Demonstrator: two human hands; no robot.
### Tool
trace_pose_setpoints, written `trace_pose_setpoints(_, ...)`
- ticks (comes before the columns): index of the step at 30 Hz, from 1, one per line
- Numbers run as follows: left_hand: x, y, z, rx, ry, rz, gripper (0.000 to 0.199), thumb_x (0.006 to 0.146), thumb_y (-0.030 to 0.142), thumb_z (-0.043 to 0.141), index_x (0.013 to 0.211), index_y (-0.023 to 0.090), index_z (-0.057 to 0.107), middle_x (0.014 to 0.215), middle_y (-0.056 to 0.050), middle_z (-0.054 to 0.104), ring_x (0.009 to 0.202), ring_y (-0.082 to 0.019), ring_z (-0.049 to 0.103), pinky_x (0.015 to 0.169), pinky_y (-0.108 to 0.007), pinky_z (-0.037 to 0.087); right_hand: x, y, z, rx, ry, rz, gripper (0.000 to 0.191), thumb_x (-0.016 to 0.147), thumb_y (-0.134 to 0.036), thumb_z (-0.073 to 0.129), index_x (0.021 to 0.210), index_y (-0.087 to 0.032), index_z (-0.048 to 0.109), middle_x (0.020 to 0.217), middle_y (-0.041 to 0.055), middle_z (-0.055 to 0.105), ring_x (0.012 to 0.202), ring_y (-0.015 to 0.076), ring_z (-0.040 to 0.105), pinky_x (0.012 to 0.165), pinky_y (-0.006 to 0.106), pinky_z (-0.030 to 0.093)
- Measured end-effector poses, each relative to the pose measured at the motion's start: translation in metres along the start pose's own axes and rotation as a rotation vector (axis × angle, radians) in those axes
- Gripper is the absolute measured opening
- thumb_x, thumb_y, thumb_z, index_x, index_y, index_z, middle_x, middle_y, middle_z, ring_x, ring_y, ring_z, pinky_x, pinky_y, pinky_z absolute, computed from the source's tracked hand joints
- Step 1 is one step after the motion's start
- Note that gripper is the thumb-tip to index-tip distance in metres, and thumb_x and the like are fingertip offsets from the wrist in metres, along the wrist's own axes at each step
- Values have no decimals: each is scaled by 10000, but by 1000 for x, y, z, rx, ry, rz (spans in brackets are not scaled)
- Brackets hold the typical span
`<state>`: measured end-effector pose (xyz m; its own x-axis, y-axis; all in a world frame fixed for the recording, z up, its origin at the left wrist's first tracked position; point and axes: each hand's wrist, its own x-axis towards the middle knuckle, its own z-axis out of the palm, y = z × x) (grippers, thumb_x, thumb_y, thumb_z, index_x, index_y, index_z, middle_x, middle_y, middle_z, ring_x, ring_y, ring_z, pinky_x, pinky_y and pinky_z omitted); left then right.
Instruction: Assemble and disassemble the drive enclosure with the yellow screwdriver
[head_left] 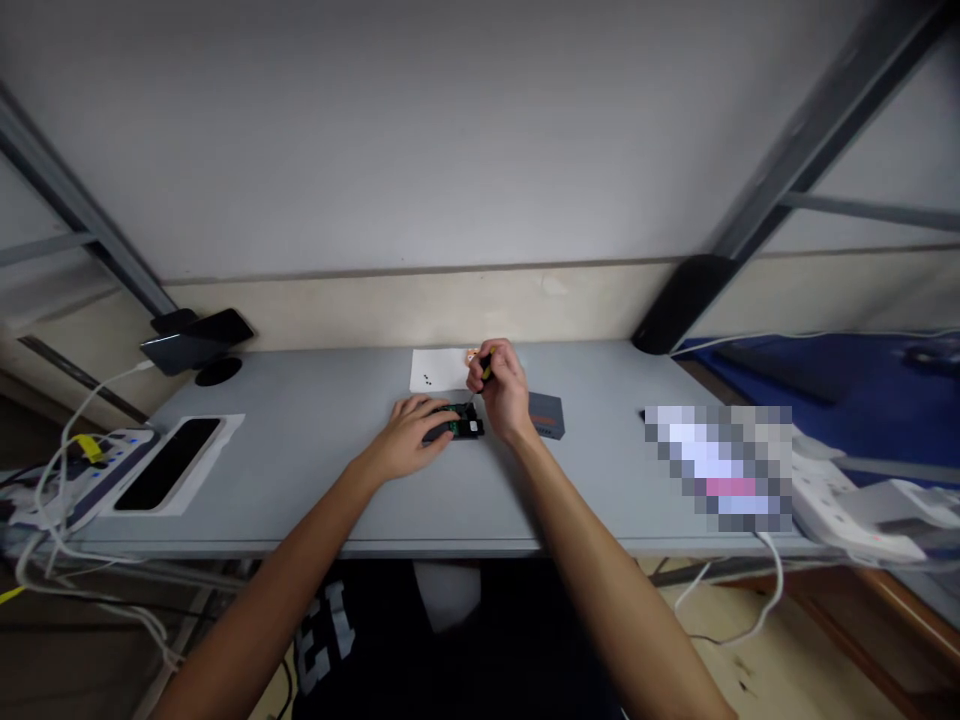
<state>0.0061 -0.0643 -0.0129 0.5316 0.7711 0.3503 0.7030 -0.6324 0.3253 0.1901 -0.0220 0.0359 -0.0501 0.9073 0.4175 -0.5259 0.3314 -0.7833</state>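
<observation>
Device (470,428), a flat dark oblong with a green board (454,426) laid bare, is covered in part by the left hand (409,438), whose fingers are spread over it; its uncovered end is found just below and left of the right hand (506,388). By that hand a screwdriver (488,366) is gripped, the fingers curled tightly round its black-and-yellow handle; whether its tip is touching the board cannot be told. Were too much push applied, the tip could be slipped sideways and the board scratched; were the left hand's pressure eased, the device might be skidded across the smooth grey desk (300,430). Beyond the left fingers, tiny black pieces, probably screws (427,380), are scattered on thin white paper (442,366); by a brush of the fingers they could be lost. Just right of the right hand, a matte-looking grey box (551,408), block-shaped with reddish marking, is placed, near enough to be nudged.
</observation>
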Motion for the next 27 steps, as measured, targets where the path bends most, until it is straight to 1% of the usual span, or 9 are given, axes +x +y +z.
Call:
trace_pose_setpoints(7,0,0,0,3,11,11,291,1036,321,553,1310,323,649,1441,-11,611,1320,-265,480,1102,-472,379,0,-1,0,32,-9,-6,317,954,-544,612,895,-243,533,652,-44,456,526,98,373,526,245,300)
trace_pose_setpoints(12,0,-1,1,-2,14,15,296,1033,320,557,1316,335,644,1435,-7,613,1314,-264,483,1098,-471,383,1,-1,-2,-6,4,-13,337,954,-573,601,902,-247,532,649,-44,455,529,101,368,518,241,312)
trace_pose_setpoints(20,1,-1,0,-10,7,22,301,1033,323,560,1320,328,650,1447,-13,603,1322,-265,481,1117,-473,383,-1,0,-1,-7,-13,-15,321,962,-563,589,912,-252,532,678,-35,461,554,109,391,545,250,344)
trace_pose_setpoints(27,1,-2,1,-19,15,24,299,1036,326,554,1320,334,646,1427,-9,612,1311,-256,489,1110,-463,398,0,-1,0,-14,8,14,358,938,-599,597,894,-255,508,642,-47,431,526,109,346,512,242,312)
